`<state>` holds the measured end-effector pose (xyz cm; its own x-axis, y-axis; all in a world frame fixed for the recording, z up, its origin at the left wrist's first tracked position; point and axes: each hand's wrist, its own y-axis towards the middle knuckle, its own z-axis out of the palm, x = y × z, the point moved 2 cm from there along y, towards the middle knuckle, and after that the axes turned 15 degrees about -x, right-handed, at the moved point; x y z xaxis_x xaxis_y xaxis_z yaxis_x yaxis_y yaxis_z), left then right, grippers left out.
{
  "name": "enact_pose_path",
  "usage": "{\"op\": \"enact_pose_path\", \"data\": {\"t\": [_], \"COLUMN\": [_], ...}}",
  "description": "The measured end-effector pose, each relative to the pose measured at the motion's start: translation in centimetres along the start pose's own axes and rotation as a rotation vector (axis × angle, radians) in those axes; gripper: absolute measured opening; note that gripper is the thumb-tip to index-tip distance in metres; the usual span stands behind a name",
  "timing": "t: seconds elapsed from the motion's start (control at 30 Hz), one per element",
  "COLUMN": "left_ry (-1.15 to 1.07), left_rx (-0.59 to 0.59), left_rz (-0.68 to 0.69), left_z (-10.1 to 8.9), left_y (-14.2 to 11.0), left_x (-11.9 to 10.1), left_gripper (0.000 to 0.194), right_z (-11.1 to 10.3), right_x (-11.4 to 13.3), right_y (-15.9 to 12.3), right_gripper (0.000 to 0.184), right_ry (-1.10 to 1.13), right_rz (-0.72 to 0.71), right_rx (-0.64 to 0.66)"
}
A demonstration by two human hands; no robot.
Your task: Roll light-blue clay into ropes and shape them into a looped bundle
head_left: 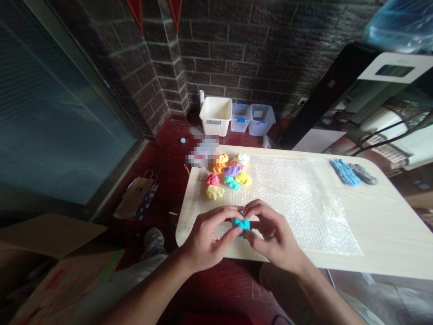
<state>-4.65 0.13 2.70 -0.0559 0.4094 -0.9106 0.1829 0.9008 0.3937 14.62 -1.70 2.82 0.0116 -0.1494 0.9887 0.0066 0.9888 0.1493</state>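
Note:
A small turquoise lump of modelling clay [241, 224] is pinched between both hands above the near edge of the table. My left hand [214, 234] grips its left side with thumb and fingers. On the other side, my right hand [270, 231] has its thumb and fingertips closed on the same lump. Past the hands lies a cluster of clay lumps: orange [219, 165], purple [233, 170], red [213, 179], teal [232, 183], bright yellow [243, 179], pale yellow [215, 192] and a whitish-green one [241, 159].
Bubble wrap [297, 194] covers much of the pale wooden table [389, 230]. Blue and grey cloth items [345, 173] lie at its far right. Beyond stand a cream bin [216, 122] and clear boxes [262, 121]. A cardboard box [57, 271] and paper bag [133, 198] are left.

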Motion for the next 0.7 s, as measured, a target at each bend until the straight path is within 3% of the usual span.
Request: {"op": "enact_pose_path", "data": {"t": [0.7], "left_ry": [-0.249], "left_rx": [-0.035], "left_rz": [-0.291], "left_z": [0.3], "left_y": [-0.5], "left_x": [1.1], "left_gripper": [0.019], "right_z": [-0.2], "right_x": [-0.2], "right_y": [0.1], "right_gripper": [0.02], "right_ry": [0.097], "right_rz": [0.056], "right_rx": [0.006]}}
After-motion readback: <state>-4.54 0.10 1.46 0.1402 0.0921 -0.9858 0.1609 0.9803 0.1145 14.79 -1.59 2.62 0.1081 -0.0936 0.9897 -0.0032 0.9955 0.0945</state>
